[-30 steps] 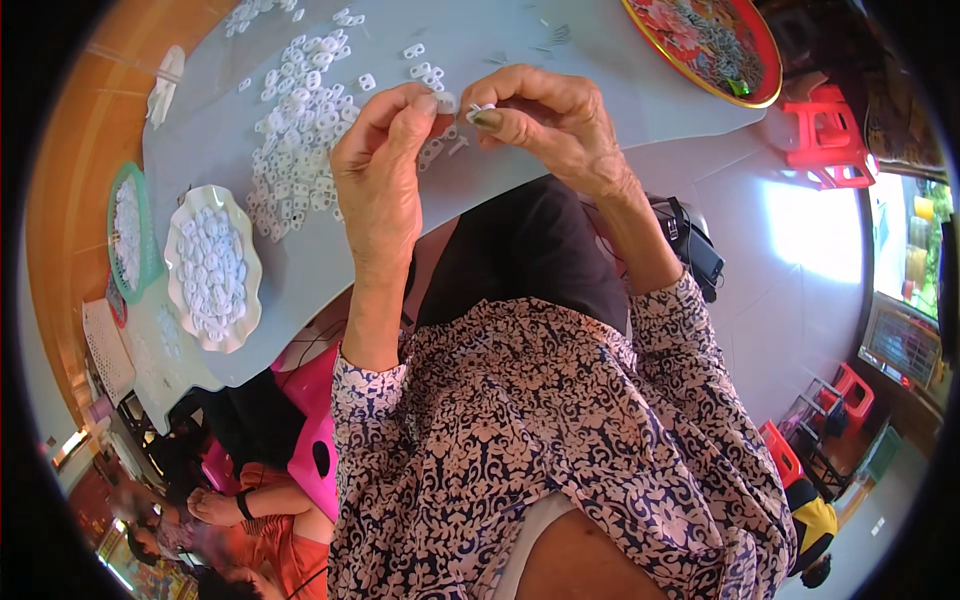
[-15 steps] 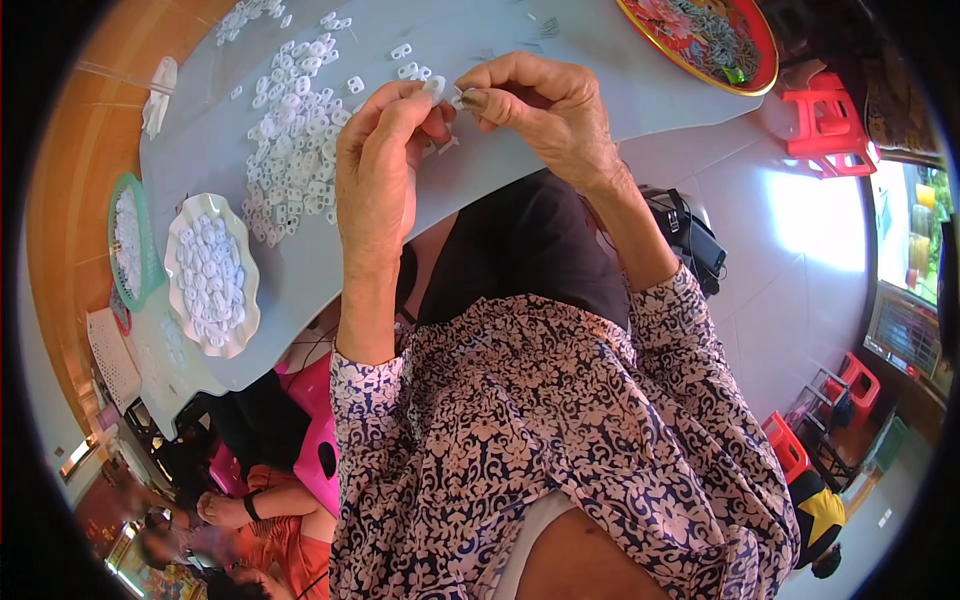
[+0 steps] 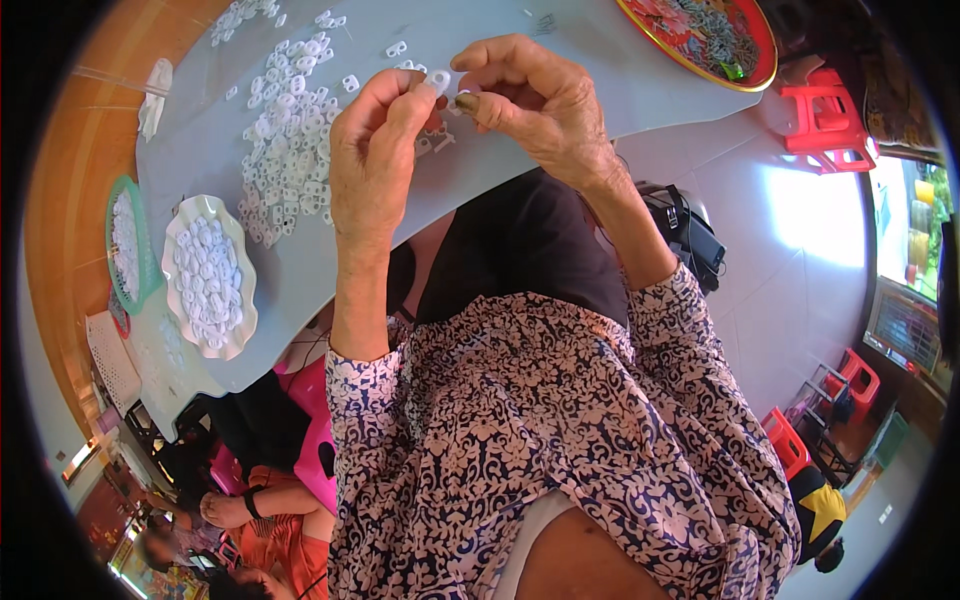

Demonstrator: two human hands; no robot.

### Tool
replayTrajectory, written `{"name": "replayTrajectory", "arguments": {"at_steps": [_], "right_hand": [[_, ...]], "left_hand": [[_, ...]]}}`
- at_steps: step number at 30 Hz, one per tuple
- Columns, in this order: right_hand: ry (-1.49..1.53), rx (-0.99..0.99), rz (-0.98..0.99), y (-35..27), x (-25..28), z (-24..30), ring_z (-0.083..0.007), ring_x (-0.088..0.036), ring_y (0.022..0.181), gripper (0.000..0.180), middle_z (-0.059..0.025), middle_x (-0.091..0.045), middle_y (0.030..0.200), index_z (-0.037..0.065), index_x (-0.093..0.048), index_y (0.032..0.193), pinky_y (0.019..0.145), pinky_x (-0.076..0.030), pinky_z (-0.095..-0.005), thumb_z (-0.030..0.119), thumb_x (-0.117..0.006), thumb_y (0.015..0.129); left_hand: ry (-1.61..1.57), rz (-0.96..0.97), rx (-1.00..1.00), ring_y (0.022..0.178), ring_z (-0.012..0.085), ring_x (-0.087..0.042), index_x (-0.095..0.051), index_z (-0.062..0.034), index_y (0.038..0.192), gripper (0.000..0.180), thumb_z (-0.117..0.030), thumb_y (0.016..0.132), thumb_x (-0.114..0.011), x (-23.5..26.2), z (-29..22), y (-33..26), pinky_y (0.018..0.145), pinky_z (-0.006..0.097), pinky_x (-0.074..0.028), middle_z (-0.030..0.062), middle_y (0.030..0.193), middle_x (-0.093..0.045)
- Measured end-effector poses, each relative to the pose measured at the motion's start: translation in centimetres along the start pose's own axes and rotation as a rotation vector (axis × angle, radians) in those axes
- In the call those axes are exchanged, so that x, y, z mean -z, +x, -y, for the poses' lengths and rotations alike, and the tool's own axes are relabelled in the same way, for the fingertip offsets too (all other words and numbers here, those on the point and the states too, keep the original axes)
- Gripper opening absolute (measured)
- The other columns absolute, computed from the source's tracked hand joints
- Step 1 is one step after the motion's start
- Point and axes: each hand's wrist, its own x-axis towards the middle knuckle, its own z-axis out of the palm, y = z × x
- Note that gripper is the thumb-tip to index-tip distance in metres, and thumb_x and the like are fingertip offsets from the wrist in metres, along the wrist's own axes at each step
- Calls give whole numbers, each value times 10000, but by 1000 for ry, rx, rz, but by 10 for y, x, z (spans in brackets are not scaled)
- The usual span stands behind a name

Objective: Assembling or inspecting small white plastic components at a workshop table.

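The white piece (image 3: 438,82) is small, smooth and rounded, a hole showing in its face. It is above the counter (image 3: 640,85), pinched between the thumb and forefinger of the left hand (image 3: 372,155). Just beside it, the right hand (image 3: 555,112) has its thumb and forefinger parted; a white bit (image 3: 455,107) shows near that thumb, but whether it is gripped cannot be told. Left of both hands spreads a pile (image 3: 290,140) of white pieces, many with two holes. Farther left stand a wavy-rimmed dish (image 3: 249,285) and a green basket (image 3: 150,272), both filled with white pieces. At upper right, a red tray (image 3: 768,55) holds grey bits.
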Motion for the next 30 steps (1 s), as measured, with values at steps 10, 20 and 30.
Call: {"name": "replayTrajectory", "arguments": {"at_steps": [10,20,30], "right_hand": [[-11,17,-23,-1,0,2,-63,-583,738,225,-24,-623,837,-9,-607,1065,705,-508,-211,0,-597,840],[-50,8,55,1,-3,6,-66,-559,767,349,-24,-597,911,5,-586,1135,676,-481,-200,151,-683,833],[-40,8,88,1,-8,4,-78,-570,825,396,-32,-586,915,-19,-561,1146,741,-503,-218,137,-701,810]], "left_hand": [[474,204,-234,566,68,-404,-541,7,827,243,-224,903,-537,4,-11,0,520,228,-351,-7,610,-456],[290,9,-177,569,79,-416,-541,13,788,244,-199,898,-489,-1,6,0,524,252,-370,7,597,-461],[301,56,-193,565,78,-391,-502,10,740,253,-194,886,-467,-1,7,2,521,250,-353,6,584,-429]]}}
